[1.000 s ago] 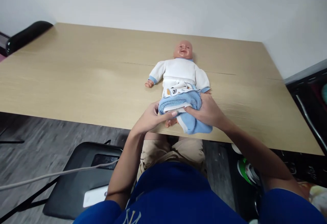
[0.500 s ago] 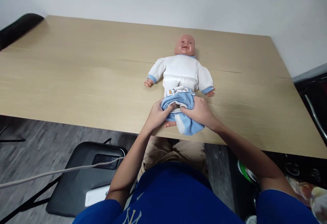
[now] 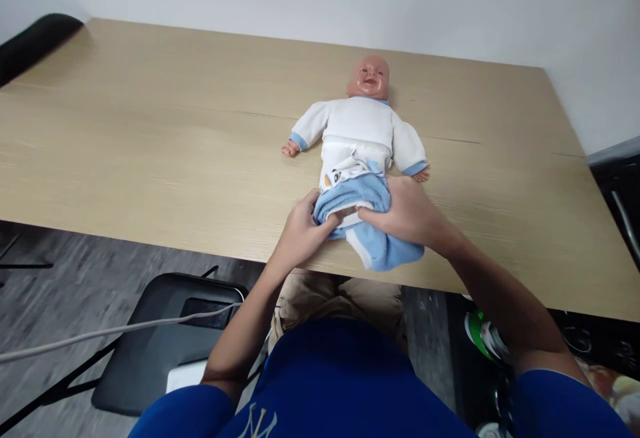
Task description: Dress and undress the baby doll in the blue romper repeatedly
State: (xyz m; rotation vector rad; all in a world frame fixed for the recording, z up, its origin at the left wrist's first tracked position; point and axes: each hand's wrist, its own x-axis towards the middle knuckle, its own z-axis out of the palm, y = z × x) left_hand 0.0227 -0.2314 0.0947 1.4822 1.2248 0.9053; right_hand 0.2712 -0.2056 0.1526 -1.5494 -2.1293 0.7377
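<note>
- Our left hand (image 3: 300, 228) is curled shut on the left side of the light-blue knitted trousers (image 3: 357, 195), thumb on top.
- Our right hand (image 3: 407, 215) is closed over the right side.
- We think a grip on each side keeps the cloth bunched evenly.
- Both arms reach forward, elbows bent, wrists low by the near table edge.
- The trousers sit round the hips of the plastic baby doll in a white top (image 3: 363, 125), which lies face up on the pale wooden table (image 3: 150, 125).
</note>
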